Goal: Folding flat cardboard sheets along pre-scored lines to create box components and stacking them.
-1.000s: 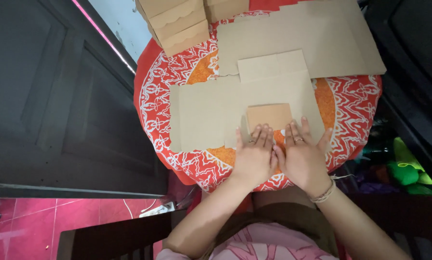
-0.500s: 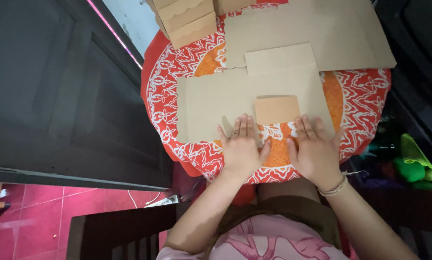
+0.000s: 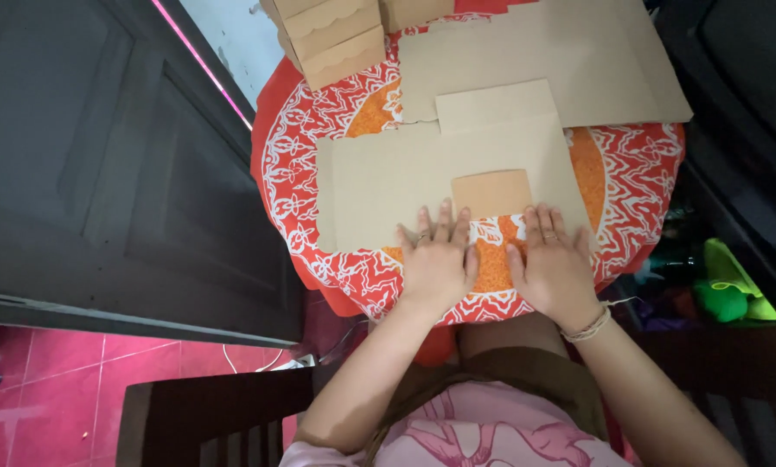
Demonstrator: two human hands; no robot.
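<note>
The fingers of the left hand [image 3: 438,259] lie flat, held close together, their tips resting on the near edge of a flat cardboard blank [image 3: 422,177]. The right hand [image 3: 554,264] lies the same way, palm down with fingers slightly fanned, tips on the blank's lower right edge; a cord bracelet [image 3: 588,325] circles its wrist. Between the two sets of fingertips sits a small folded-in flap [image 3: 492,191], seemingly part of the same blank. The blank lies across a round table covered by a red and orange patterned cloth [image 3: 293,186]. Farther off lie larger cardboard sheets [image 3: 595,60] and a stack of folded boxes [image 3: 332,35].
</note>
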